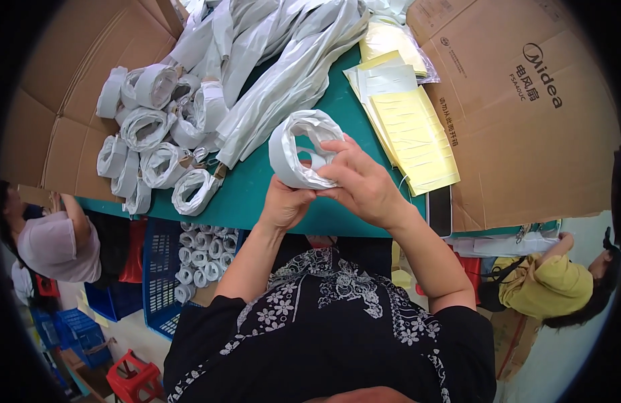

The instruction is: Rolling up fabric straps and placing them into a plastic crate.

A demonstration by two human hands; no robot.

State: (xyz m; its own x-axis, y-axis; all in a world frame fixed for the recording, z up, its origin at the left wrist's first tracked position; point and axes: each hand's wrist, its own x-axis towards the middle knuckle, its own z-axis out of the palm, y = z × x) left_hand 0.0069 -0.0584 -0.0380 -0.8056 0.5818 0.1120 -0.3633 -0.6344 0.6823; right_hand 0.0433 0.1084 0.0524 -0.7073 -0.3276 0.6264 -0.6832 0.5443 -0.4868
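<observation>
While both hands are holding the white roll (283, 156) above the near side of the green desk (327, 218), the chief hazard is lying, in my judgement, in the grip itself. The right hand (372, 185) is pinching the roll's right rim, some fingers (347, 160) reaching into the opening. The left hand (287, 203) is gripping the underside, its thumb lying along the lower edge; its other fingers are hiding behind the roll, so their placing I cannot tell.

A white flap is showing inside the opening, and the wound layers are looking creased and uneven. Should the right fingers be dragging that inner layer while the left grip is slackening, the coil could be slipping sideways or springing loose.

Secondary findings: long pale strips (287, 77) are trailing close to the roll's left and could be catching a hand. Finished-looking rolls (161, 164) are crowding the desk at left, the nearest ones sitting by its front edge; a knock could be sending one over. At right, yellow sheets (418, 138) are lying near the right wrist, and a sweeping forearm could be disturbing them or the dark, flat device (439, 213) at the edge.
</observation>
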